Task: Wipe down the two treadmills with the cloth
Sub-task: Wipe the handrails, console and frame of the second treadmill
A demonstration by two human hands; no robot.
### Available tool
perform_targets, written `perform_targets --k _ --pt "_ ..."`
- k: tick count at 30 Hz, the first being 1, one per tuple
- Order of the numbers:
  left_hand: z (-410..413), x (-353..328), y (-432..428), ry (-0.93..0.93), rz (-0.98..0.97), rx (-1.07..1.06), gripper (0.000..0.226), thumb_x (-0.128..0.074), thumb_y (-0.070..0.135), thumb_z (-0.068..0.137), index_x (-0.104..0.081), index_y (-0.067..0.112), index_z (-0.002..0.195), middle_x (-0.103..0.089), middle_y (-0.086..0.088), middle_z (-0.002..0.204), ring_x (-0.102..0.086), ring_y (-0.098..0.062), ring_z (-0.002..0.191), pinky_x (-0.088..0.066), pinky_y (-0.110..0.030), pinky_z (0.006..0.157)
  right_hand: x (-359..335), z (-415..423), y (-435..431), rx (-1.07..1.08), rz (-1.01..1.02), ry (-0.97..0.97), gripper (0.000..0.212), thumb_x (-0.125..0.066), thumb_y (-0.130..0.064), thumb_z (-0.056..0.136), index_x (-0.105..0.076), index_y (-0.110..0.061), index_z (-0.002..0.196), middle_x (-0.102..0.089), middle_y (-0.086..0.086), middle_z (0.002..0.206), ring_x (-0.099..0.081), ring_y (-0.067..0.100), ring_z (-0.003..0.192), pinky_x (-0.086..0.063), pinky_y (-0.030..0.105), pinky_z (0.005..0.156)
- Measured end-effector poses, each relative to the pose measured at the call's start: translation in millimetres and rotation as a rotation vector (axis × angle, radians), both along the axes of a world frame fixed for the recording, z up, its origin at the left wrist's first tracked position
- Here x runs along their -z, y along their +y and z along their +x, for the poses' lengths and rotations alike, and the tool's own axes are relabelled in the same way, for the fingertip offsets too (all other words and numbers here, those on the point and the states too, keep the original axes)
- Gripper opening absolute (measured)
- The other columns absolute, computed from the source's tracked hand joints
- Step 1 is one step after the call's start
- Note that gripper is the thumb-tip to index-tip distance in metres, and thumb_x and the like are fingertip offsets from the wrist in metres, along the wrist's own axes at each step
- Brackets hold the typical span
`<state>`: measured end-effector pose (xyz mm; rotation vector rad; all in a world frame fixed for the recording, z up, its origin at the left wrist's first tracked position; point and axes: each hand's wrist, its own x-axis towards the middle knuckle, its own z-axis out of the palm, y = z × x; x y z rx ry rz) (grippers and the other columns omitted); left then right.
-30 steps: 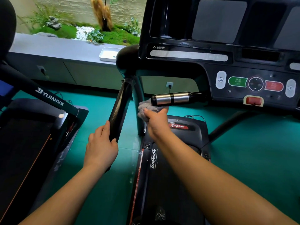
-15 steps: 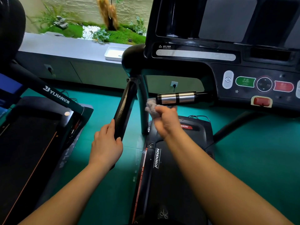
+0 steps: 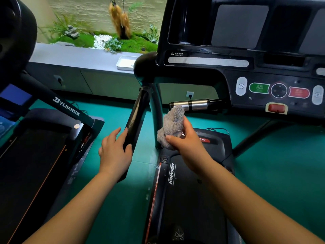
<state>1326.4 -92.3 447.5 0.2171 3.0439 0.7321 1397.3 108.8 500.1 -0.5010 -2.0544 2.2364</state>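
One white tray, contents unclear, cloth gripped

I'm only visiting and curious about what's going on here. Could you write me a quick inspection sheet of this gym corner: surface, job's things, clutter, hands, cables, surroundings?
Surface: green floor under both machines; no dirt that I can make out.
Job's things: grey cloth, bunched, just under the silver grip bar of the Johnson treadmill; Yijian treadmill to its left.
Clutter: white tray on the grey ledge.
Hands: right hand grips the cloth; left hand rests on the black handrail, fingers fairly straight.
Cables: plug in the wall socket; thin black cable looped behind the Johnson's motor cover.
Surroundings: mossy garden with plants beyond the ledge.
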Motion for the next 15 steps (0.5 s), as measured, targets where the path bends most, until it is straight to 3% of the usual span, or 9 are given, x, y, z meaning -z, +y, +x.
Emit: perform_targets --k 3,5,6,7,9,12,15 --pt "19 -24 24 0.157 0.350 0.059 0.033 -0.055 0.015 0.090 -0.064 0.021 0.121 -0.053 0.001 0.129 -0.046 -0.019 0.121 -0.035 -0.031 0.105 -7 3 -1 -0.011 0.012 0.006 0.066 -0.059 -0.018 0.088 -0.031 -0.030 0.147 -0.053 0.000 0.138 -0.056 0.019 0.121 -0.045 0.047 0.104" --pt "35 -52 51 0.086 0.625 0.126 0.032 -0.049 0.022 0.093 -0.062 0.023 0.122 -0.053 0.006 0.127 -0.046 0.003 0.117 -0.034 -0.009 0.099 -12 5 -4 -0.003 -0.023 -0.020 0.065 -0.054 -0.045 0.086 -0.031 -0.035 0.146 -0.047 0.000 0.143 -0.051 0.021 0.128 -0.040 0.045 0.109" --pt "40 -64 66 0.020 0.716 0.160 0.033 -0.046 0.029 0.094 -0.059 0.027 0.125 -0.052 0.009 0.128 -0.045 0.007 0.118 -0.033 -0.005 0.097 -15 7 -5 -0.011 -0.028 -0.034 0.071 -0.051 -0.059 0.081 -0.032 -0.038 0.146 -0.044 -0.001 0.146 -0.047 0.019 0.131 -0.037 0.043 0.111" --pt "43 -72 79 -0.064 0.799 0.192 0.035 -0.045 0.037 0.094 -0.056 0.032 0.127 -0.051 0.011 0.130 -0.045 0.007 0.119 -0.034 -0.009 0.100 -18 10 -6 -0.041 -0.025 -0.030 0.075 -0.048 -0.069 0.078 -0.034 -0.038 0.145 -0.042 -0.002 0.147 -0.046 0.015 0.132 -0.036 0.040 0.112" --pt "46 -80 101 -0.227 0.915 0.222 0.041 -0.046 0.052 0.088 -0.052 0.043 0.128 -0.054 0.010 0.130 -0.052 -0.005 0.120 -0.043 -0.032 0.103 -24 18 -4 -0.126 -0.067 -0.010 0.075 -0.043 -0.075 0.080 -0.040 -0.033 0.142 -0.049 -0.004 0.143 -0.050 0.006 0.127 -0.044 0.030 0.104" --pt "45 -82 116 -0.236 0.918 0.100 0.032 -0.052 0.042 0.087 -0.055 0.054 0.116 -0.062 0.003 0.117 -0.062 -0.025 0.108 -0.050 -0.055 0.092 -33 26 13 -0.235 -0.116 0.000 0.060 -0.035 -0.057 0.089 -0.048 -0.023 0.137 -0.057 -0.002 0.134 -0.054 0.003 0.121 -0.046 0.017 0.095" --pt "41 -81 121 -0.307 1.069 -0.027 0.028 -0.054 0.020 0.094 -0.065 0.042 0.106 -0.070 0.001 0.105 -0.067 -0.027 0.098 -0.053 -0.056 0.086 -43 21 37 -0.257 0.210 0.060 0.033 -0.048 -0.027 0.098 -0.056 -0.021 0.130 -0.060 -0.008 0.121 -0.057 0.003 0.112 -0.044 0.013 0.091"
